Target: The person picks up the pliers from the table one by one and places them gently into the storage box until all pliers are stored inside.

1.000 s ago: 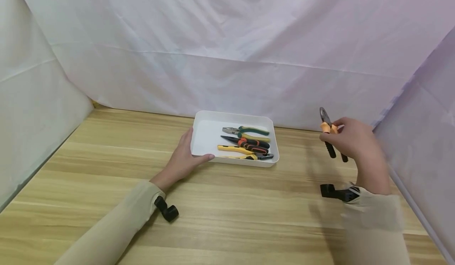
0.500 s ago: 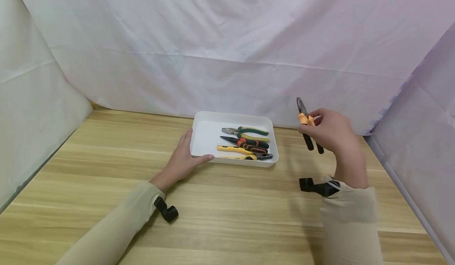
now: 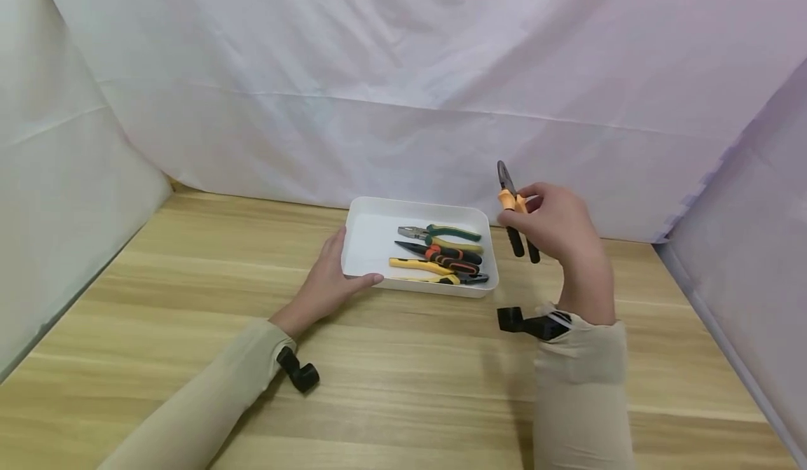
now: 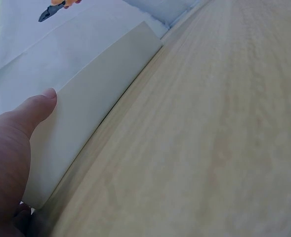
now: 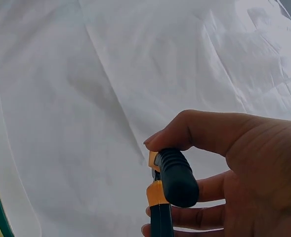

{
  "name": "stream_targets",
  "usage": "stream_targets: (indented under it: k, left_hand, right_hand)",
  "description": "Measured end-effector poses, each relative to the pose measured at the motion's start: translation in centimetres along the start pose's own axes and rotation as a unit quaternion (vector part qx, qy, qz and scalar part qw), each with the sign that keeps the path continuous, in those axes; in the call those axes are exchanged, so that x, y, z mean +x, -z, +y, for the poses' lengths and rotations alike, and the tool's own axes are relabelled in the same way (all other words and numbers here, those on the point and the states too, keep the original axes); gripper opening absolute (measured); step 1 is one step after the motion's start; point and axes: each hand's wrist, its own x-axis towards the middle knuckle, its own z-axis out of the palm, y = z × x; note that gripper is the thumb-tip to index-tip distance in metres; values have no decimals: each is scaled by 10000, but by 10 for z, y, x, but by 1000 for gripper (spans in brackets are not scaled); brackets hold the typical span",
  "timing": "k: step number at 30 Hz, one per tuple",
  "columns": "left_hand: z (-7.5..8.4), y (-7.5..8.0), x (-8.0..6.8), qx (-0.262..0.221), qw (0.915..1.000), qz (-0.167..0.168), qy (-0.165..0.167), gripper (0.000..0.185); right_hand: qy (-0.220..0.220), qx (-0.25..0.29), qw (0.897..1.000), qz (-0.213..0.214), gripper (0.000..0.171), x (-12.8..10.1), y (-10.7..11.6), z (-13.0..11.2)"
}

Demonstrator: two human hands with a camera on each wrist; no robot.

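My right hand (image 3: 557, 221) pinches a pair of pliers (image 3: 506, 188) with orange-and-black handles in the air, just right of a white tray (image 3: 372, 202). The pliers' dark jaws point up and the handles spread downward. In the right wrist view, the thumb and fingers are on a black handle end (image 5: 177, 180). My left hand (image 3: 324, 281) rests against the tray's near-left corner, straight thumb along the front rim, fingers along the left side. Inside the tray lie green-and-yellow pliers (image 3: 450, 232), black-and-red long-nose pliers (image 3: 457, 263) and yellow-and-black pliers (image 3: 419, 265).
The tray stands on a wood-grain table (image 3: 391, 379), near its back edge. White cloth (image 3: 403, 71) hangs behind and at both sides. The tray's left part shows bare white floor (image 3: 368, 239). Black wrist cameras (image 3: 302, 375) sit on both sleeves.
My right hand has carried the orange-and-black pliers leftward and somewhat up, from the table's right side to beside the tray. The left hand, the tray and its pliers have stayed put.
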Motion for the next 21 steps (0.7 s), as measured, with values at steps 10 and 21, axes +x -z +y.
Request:
stream_targets:
  k: [10, 21]
  left_hand:
    - [4, -5, 2, 3, 10000, 40, 10, 122]
    - [5, -2, -2, 110, 9999, 2, 40, 124]
  right_hand:
    - [42, 408, 9991, -114, 61, -2, -5, -6]
    - [278, 488, 9984, 29, 62, -6, -10, -8]
